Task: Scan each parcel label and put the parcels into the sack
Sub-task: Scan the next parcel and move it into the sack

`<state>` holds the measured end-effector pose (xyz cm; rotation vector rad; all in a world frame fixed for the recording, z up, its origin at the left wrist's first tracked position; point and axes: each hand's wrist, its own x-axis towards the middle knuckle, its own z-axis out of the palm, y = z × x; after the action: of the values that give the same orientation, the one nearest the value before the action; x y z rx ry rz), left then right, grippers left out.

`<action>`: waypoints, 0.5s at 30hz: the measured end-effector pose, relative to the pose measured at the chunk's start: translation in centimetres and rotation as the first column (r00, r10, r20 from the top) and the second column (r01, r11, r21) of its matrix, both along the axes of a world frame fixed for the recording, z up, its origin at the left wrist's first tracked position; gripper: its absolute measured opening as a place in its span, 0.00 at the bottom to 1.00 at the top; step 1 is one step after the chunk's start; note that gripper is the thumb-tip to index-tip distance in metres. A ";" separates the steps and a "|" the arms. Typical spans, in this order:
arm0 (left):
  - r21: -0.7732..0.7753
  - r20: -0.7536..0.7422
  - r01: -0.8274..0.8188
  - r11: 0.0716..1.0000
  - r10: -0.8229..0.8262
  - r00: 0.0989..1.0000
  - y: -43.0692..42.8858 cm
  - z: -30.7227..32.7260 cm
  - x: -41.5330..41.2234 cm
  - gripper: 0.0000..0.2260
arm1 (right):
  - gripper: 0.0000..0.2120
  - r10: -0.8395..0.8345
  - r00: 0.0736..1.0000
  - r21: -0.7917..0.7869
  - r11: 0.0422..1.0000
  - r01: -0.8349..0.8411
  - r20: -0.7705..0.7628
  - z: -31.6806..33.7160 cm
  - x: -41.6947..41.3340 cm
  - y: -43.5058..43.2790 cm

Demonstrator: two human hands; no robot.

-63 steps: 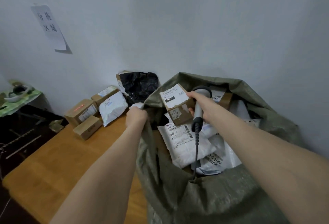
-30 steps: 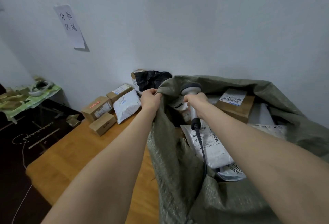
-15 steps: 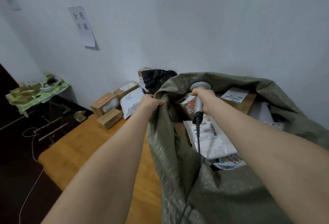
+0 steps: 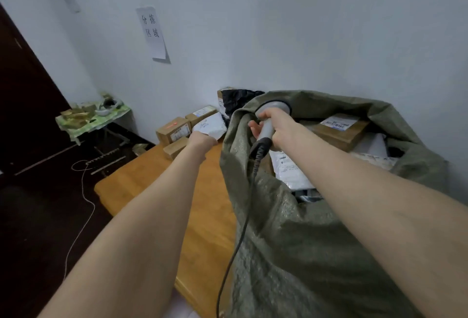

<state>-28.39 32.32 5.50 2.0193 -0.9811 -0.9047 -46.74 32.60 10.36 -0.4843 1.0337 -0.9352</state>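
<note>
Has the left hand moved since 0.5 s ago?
Yes. The left hand has let go of the sack rim and shifted left, toward the white mailer.

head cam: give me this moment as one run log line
phase: reaching for next parcel | left hand: at white mailer on table, grip hidden | right hand: holds scanner at sack mouth

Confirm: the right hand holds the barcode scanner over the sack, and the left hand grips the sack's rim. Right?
Not the left hand: the head view shows it off the sack, by the white mailer on the table. The right hand does hold the barcode scanner over it.
</note>
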 end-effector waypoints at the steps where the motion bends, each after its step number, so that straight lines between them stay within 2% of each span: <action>1: 0.002 -0.006 -0.012 1.000 0.012 1.000 0.5 -0.3 0.6 0.18 | 0.10 0.023 1.000 -0.005 1.000 -0.023 -0.005 0.1 1.1 0.6; 5: 0.024 -0.013 -0.043 0.999 0.043 0.999 2.2 -1.6 3.7 0.17 | 0.11 0.096 0.986 -0.038 0.994 -0.102 -0.133 -1.1 6.3 2.8; 11: 0.118 -0.003 -0.029 0.993 0.030 1.000 4.7 -4.9 11.8 0.17 | 0.03 0.026 0.963 -0.052 0.998 -0.042 -0.267 -6.7 15.2 4.9; 15: 0.179 -0.019 -0.032 0.983 0.036 0.999 6.0 -7.4 18.3 0.16 | 0.08 0.030 0.946 0.018 1.000 -0.025 -0.323 -10.5 20.7 5.7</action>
<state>-10.05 38.31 -1.92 2.1635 -0.8775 -1.0265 -26.03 38.30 -0.16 -0.6544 1.3259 -0.8388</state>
